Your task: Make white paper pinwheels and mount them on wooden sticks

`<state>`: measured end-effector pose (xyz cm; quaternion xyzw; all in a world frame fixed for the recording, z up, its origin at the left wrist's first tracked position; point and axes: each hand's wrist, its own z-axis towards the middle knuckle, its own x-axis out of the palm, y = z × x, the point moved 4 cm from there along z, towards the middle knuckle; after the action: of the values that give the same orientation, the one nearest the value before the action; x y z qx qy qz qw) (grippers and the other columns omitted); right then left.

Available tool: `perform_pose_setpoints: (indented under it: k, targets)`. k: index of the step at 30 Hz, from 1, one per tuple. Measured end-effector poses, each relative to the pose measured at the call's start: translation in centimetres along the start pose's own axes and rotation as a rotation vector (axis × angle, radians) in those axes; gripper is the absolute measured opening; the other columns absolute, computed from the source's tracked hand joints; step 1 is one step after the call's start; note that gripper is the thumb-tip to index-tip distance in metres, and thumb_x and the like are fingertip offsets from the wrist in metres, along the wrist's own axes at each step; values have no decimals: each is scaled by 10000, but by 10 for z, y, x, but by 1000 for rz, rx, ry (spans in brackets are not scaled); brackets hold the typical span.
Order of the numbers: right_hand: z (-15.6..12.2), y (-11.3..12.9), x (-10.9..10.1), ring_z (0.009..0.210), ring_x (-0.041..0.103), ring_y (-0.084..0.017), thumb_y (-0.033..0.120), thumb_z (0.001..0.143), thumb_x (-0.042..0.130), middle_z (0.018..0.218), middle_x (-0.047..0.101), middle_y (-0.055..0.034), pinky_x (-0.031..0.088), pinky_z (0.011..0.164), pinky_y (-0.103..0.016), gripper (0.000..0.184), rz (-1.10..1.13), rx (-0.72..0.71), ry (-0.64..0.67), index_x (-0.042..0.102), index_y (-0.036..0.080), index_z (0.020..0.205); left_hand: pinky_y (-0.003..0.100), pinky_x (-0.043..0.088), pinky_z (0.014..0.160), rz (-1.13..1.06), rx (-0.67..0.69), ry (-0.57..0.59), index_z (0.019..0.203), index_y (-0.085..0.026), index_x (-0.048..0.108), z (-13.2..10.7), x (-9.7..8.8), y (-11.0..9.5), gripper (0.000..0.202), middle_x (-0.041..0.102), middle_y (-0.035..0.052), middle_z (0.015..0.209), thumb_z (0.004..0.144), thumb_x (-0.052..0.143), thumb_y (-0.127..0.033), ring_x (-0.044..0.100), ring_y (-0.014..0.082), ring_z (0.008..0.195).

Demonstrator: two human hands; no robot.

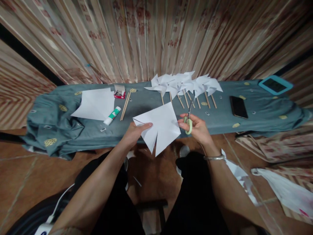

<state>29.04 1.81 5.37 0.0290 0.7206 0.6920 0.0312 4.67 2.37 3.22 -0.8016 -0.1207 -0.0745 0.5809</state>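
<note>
Phone [239, 107] near blue-framed screen [275, 85]

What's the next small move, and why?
I'd probably turn the paper in the left hand to bring its far corner to the scissors: its near and left corners are slit, but the far one shows no clear cut. The right hand holds them beside it.

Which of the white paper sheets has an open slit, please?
The square sheet held in the left hand; a slit gapes at its lower corner. The paper beside the glue stick shows none.
</note>
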Motion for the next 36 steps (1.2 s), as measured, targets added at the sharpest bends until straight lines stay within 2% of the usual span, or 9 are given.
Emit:
perform_pose_setpoints:
  k: [6, 13, 17, 20, 22, 27, 29, 33, 36]
  targets:
    - [-5, -7, 13, 545, 572, -99, 281, 447, 904, 634, 677, 62, 461, 537, -229, 461, 91, 167, 149, 667, 202, 834, 311, 512, 676, 67, -26, 97, 796, -138, 753, -3, 6, 9, 452, 758, 76, 810, 416, 900, -335, 661, 194, 663]
    - [-7, -15, 17, 548, 616, -130, 283, 466, 888, 646, 710, 36, 491, 542, -255, 400, 129, 192, 231, 683, 196, 798, 289, 494, 619, 74, -69, 95, 733, -118, 729, -3, 5, 9, 455, 731, 66, 708, 421, 898, -403, 633, 177, 596]
    - [1, -17, 16, 571, 621, -140, 311, 449, 887, 665, 720, 32, 499, 571, -274, 414, 157, 122, 57, 677, 202, 787, 361, 529, 774, -91, -73, 181, 821, -122, 721, -5, 12, 3, 521, 741, 103, 830, 555, 807, -561, 685, 258, 822]
    - [7, -16, 16, 608, 636, -158, 348, 435, 884, 680, 727, 24, 521, 623, -304, 429, 201, 53, -131, 663, 206, 773, 444, 493, 917, -209, -57, 278, 951, -163, 699, -7, 19, 2, 516, 718, 116, 1045, 643, 744, -575, 631, 311, 1078]
    - [9, -16, 19, 618, 642, -164, 369, 436, 880, 697, 734, 16, 530, 646, -315, 440, 236, 20, -215, 658, 206, 778, 480, 461, 967, -244, -62, 315, 950, -178, 682, -9, 24, 5, 486, 692, 114, 1119, 645, 755, -550, 590, 323, 1154]
    - [13, -18, 34, 596, 637, -149, 375, 485, 860, 717, 738, 17, 532, 647, -298, 441, 299, -31, -255, 641, 196, 823, 482, 425, 1017, -235, -50, 346, 1011, -210, 659, -16, 39, 9, 484, 663, 89, 1201, 626, 807, -462, 563, 303, 1198]
    - [13, -20, 44, 614, 645, -151, 368, 508, 848, 738, 742, 16, 533, 656, -296, 430, 313, -31, -227, 633, 196, 839, 456, 435, 1013, -229, -28, 320, 975, -209, 657, -17, 44, 8, 457, 675, 74, 1182, 612, 822, -431, 575, 283, 1183]
    - [12, -25, 65, 669, 674, -183, 370, 511, 846, 746, 746, 7, 537, 648, -309, 450, 318, 35, -145, 623, 206, 866, 394, 499, 935, -282, 24, 105, 800, -185, 619, -12, 42, 3, 396, 724, 36, 996, 544, 857, -372, 654, 227, 1013]
    - [12, -28, 76, 674, 679, -198, 372, 489, 856, 706, 736, 12, 536, 619, -309, 457, 317, 68, -120, 616, 215, 845, 380, 522, 895, -317, 50, -8, 804, -174, 617, -11, 38, -2, 380, 733, 34, 925, 530, 850, -298, 677, 216, 948]
